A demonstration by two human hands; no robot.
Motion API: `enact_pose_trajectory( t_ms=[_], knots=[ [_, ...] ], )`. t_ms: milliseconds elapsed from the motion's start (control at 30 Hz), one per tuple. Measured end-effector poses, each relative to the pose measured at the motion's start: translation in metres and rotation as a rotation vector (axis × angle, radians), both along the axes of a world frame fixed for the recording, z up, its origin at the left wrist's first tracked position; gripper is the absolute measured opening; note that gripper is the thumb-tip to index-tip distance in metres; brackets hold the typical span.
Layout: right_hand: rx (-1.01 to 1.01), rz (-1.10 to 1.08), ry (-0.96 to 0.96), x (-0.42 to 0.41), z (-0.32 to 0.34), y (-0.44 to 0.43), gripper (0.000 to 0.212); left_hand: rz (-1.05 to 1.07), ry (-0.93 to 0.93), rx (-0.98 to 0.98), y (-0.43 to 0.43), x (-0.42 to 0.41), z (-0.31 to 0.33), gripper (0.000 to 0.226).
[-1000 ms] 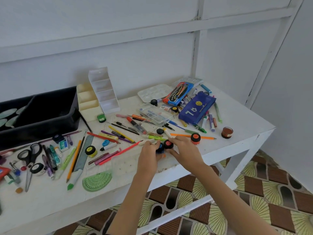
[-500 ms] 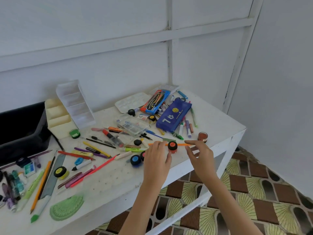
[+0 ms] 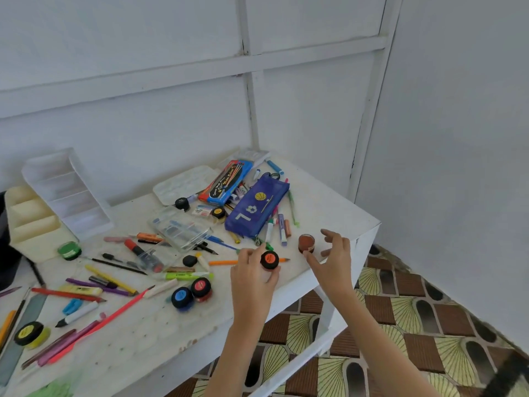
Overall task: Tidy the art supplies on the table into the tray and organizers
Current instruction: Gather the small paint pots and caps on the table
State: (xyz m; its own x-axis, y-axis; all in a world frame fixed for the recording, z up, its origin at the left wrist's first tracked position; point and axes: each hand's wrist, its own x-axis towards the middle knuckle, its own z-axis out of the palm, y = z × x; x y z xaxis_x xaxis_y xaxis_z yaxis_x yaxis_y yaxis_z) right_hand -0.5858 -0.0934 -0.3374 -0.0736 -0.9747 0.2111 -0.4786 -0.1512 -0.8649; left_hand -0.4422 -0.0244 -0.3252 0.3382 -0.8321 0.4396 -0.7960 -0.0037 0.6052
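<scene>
A white table point(image 3: 329, 202) strewn with art supplies fills the left and centre of the frame, with two bare forearms reaching in from the bottom edge.

The left hand point(image 3: 253, 279), just right of centre, is curled around a small orange-lidded paint pot point(image 3: 269, 259). The pot sits at the fingertips, pinched between thumb and fingers, with its lid tipped towards the viewer, near the table's front edge.

The right hand point(image 3: 333, 253), further right, holds nothing. Its fingers are spread apart and arched towards a brown paint pot point(image 3: 307, 243), which stands upright on the table just left of that hand, between the thumb and the forefinger. The thumb tip is at the pot's base; whether it touches cannot be told.

Lower left of the left hand, a blue-lidded pot point(image 3: 181, 296) and a red-lidded pot point(image 3: 201, 287) lie side by side, touching. Above the hands lies a blue pencil case point(image 3: 257, 209) among loose markers. Towards the left edge stand a white organizer point(image 3: 67, 193) and a cream organizer point(image 3: 31, 222), well apart from both hands. Pens and pencils lie scattered between.
</scene>
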Motion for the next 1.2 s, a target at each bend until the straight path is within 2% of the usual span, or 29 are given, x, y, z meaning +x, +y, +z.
enact_pose_trajectory(
  t_ms=[100, 233, 300, 467, 633, 900, 1033, 1200],
  knots=[
    [0.048, 0.05, 0.112, -0.003, -0.008, -0.009, 0.062, -0.009, 0.092, -0.061, -0.007, -0.012, 0.004, 0.042],
    [-0.01, 0.054, 0.291, -0.004, -0.012, -0.011, 0.043, -0.005, 0.178, -0.088, -0.005, -0.014, 0.006, 0.038],
    [-0.047, 0.056, 0.253, -0.001, -0.01, -0.008, 0.038, 0.002, 0.244, -0.124, 0.003, -0.012, 0.008, 0.037],
    [-0.079, 0.16, -0.046, 0.03, 0.01, 0.02, 0.035, 0.102, 0.333, -0.16, 0.032, 0.005, 0.012, 0.034],
    [0.013, 0.323, -0.26, 0.072, 0.031, 0.053, 0.031, 0.211, 0.362, -0.182, 0.063, 0.033, 0.017, 0.036],
    [0.163, 0.45, -0.337, 0.108, 0.031, 0.088, 0.025, 0.368, 0.384, -0.217, 0.111, 0.068, 0.017, 0.038],
    [0.135, 0.542, -0.316, 0.116, 0.029, 0.097, 0.032, 0.392, 0.38, -0.222, 0.122, 0.081, 0.012, 0.036],
    [0.078, 0.485, -0.239, 0.119, 0.024, 0.103, 0.024, 0.339, 0.406, -0.148, 0.131, 0.085, 0.005, 0.035]
  ],
)
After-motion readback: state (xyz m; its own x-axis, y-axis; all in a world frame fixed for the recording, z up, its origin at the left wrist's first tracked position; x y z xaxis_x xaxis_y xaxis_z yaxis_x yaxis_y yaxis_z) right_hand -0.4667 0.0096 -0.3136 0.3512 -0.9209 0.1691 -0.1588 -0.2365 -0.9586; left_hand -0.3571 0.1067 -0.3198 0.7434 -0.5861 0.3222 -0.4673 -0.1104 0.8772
